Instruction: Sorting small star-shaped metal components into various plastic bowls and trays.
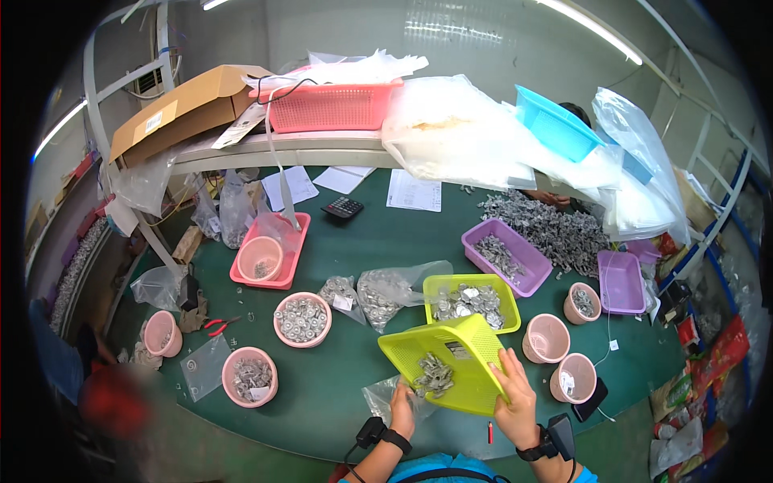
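A yellow-green perforated plastic basket (pixel 477 377) is held tilted above the near edge of the dark green worktop (pixel 322 390), with a cluster of small grey metal pieces (pixel 435 376) in its lower left part. The right hand (pixel 518 402) has hold of its right side, fingers slightly parted and laid along the wall. The left hand (pixel 401 412) has its fingers partly curled at the basket's lower left edge, close by a clear plastic bag (pixel 378 396); whether they grip the basket, the bag or both, I cannot tell. Just behind stands a second yellow-green rectangular basket (pixel 510 304), filled with grey metal parts, and beyond it to the right a purple rectangular plastic tub (pixel 535 280) holding more, near a wide heap of grey metal parts (pixel 555 233). To the left, a round pale-pink plastic bowl (pixel 303 344) and a pale-pink plastic bucket (pixel 272 386) both contain metal pieces. Farther back, a red rectangular plastic tray (pixel 295 256) carries a small pink tub (pixel 256 248) with a few small pieces inside.
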The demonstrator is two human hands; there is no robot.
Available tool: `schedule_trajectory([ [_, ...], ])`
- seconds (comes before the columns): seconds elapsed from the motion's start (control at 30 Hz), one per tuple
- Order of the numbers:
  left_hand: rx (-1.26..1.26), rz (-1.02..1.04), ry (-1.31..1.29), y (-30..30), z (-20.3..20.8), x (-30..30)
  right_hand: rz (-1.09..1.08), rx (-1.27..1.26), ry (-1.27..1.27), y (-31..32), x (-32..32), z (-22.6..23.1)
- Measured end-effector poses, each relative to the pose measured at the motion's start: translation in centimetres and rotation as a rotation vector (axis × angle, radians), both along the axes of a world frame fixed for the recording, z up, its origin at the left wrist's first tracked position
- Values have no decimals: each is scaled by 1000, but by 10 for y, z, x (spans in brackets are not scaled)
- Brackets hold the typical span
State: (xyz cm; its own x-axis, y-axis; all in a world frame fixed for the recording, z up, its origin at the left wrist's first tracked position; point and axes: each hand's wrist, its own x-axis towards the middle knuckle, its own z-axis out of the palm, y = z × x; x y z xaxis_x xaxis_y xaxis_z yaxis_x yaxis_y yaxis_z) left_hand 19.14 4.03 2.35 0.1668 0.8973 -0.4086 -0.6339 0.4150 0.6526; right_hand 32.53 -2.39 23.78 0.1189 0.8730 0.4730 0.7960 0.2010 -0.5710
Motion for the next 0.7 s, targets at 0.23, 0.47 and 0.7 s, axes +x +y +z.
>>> schedule_trajectory([
  [0.23, -31, 45, -42, -1, 5, -1, 19, 15, -56, -2, -7, -4],
  [0.47, -116, 87, -189, -1, -8, -10, 73, 5, -115, -2, -21, -3],
  [0.7, -156, 99, -277, -5, -4, -23, 132, -4, -148, -11, -23, -2],
])
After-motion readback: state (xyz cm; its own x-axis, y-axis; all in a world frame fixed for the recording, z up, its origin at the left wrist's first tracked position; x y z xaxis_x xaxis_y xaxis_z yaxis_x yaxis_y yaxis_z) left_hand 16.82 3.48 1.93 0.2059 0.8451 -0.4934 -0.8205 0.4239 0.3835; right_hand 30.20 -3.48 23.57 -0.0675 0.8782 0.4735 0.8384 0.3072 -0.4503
